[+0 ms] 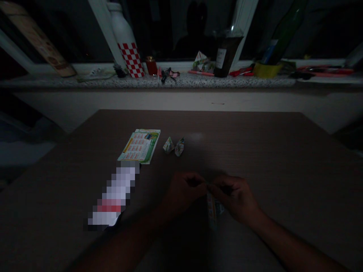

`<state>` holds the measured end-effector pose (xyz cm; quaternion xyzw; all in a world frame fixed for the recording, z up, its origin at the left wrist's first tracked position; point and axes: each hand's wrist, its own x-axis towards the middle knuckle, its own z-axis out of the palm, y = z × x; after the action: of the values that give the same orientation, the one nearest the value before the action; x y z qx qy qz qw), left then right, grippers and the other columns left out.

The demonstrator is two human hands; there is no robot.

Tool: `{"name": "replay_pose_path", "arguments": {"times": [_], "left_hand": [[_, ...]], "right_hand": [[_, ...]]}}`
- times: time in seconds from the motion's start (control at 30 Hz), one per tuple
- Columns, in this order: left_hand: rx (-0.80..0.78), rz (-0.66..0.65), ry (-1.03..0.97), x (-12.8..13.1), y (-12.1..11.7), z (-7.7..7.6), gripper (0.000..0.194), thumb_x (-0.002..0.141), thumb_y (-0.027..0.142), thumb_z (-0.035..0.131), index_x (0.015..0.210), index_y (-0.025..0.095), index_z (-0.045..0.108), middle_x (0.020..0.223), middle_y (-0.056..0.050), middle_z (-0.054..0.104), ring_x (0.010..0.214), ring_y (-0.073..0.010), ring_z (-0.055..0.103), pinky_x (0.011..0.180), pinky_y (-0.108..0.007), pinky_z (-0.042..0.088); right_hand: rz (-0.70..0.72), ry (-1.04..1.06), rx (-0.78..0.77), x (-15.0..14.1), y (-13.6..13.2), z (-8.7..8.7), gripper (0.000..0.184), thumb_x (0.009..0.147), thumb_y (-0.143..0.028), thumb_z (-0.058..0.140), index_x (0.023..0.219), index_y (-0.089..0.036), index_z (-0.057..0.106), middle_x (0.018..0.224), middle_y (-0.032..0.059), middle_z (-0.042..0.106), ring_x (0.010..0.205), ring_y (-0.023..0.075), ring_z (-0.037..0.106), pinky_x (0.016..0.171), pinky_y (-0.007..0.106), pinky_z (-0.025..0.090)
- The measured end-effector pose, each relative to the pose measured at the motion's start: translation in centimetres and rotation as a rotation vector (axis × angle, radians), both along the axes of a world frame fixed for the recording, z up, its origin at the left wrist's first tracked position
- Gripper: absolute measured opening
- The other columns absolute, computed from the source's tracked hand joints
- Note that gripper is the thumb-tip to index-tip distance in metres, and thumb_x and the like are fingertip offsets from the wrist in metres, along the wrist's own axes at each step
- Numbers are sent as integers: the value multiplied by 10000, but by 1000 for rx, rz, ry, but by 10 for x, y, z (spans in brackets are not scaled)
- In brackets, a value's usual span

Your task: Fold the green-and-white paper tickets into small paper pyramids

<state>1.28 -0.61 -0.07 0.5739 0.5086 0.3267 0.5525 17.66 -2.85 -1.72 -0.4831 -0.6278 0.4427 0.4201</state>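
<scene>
My left hand (187, 190) and my right hand (235, 194) meet above the dark table, thumbs and forefingers pinched together. Between the fingertips they grip a folded strip of printed paper (211, 211), which hangs down toward me. Its upper end is hidden by the fingers, and the dim light blurs its folds. Just beyond my left hand stand two small folded paper pieces (169, 146), side by side, made of similar printed paper. To their left lies a stack of printed calendar cards (140, 147), green and yellow at the edges.
A phone (113, 196) with a pixelated screen lies left of my left arm. Along the granite windowsill (176, 81) stand a red-and-white checkered bottle (131, 56), a small red jar (151, 66), a dark cup (225, 56), and a green bottle (286, 34) in a yellow holder.
</scene>
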Motion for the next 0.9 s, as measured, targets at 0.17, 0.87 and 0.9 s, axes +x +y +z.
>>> {"name": "replay_pose_path", "arguments": {"times": [0.17, 0.87, 0.9], "left_hand": [[-25, -32, 28, -1, 0, 1, 97, 663, 207, 618, 625, 127, 656, 580, 18, 599, 539, -101, 507, 519, -199, 362], [-7, -134, 63, 8, -6, -9, 120, 677, 230, 638, 658, 115, 667, 595, 21, 592, 541, -95, 491, 505, -188, 338], [-7, -130, 57, 8, -6, -9, 126, 686, 236, 631, 663, 118, 668, 600, 19, 598, 542, -96, 495, 506, -188, 342]], "right_hand": [[-33, -9, 51, 0, 2, -1, 254, 820, -355, 616, 664, -159, 660, 583, 11, 589, 533, 126, 533, 498, 233, 425], [-195, 141, -57, 1, 8, 6, 277, 765, -414, 668, 647, -165, 635, 543, -2, 566, 478, 111, 508, 440, 215, 405], [-193, 143, -72, 2, 9, 7, 285, 762, -422, 669, 644, -165, 633, 540, -2, 565, 474, 111, 506, 437, 216, 402]]}}
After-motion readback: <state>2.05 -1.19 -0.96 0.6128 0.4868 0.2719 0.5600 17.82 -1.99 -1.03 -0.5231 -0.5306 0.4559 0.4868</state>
